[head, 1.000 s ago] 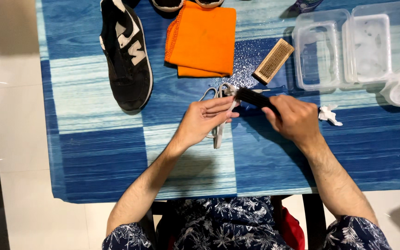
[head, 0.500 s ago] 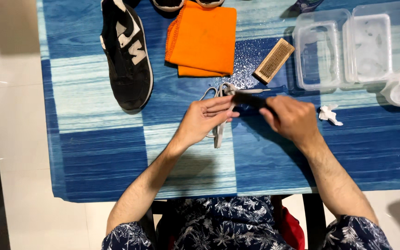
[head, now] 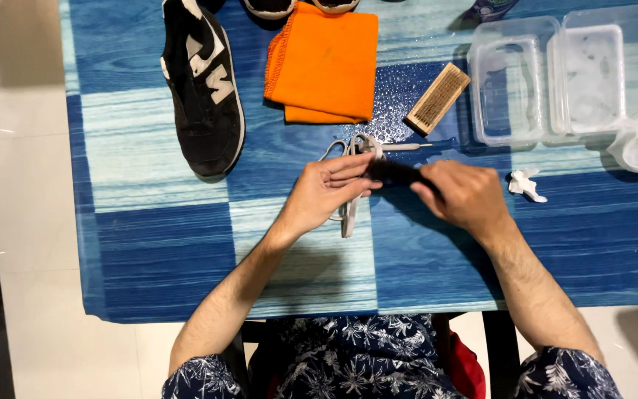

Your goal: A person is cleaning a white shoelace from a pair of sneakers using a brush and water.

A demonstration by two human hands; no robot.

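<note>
I see my left hand (head: pixel 326 193) and right hand (head: pixel 461 196) meeting just below the orange cloth (head: pixel 324 63), both closed on a small dark brush (head: pixel 395 174) held level between them. The left fingertips pinch its near end; the right hand wraps the other end, so most of the brush is hidden and I cannot tell its bristle side. Under the left hand lies a white lace (head: pixel 348 185), looped on the bench (head: pixel 149 244) and running from just below the cloth down past the palm; the fingers seem to press it against the brush, though the contact itself is covered.

My judgement is that the brush is light and stiff, easy to hold by its ends as now. The lace is limp and probably wet, so it will slide and bunch; I would pinch it close to the brush and keep it taut.

Left of the cloth sits a black shoe (head: pixel 204 89) on its side. Right of the cloth lies a wooden brush (head: pixel 437 98) beside water drops, then two clear tubs (head: pixel 555 74). A crumpled white scrap (head: pixel 524 183) lies further right, near my right hand.
</note>
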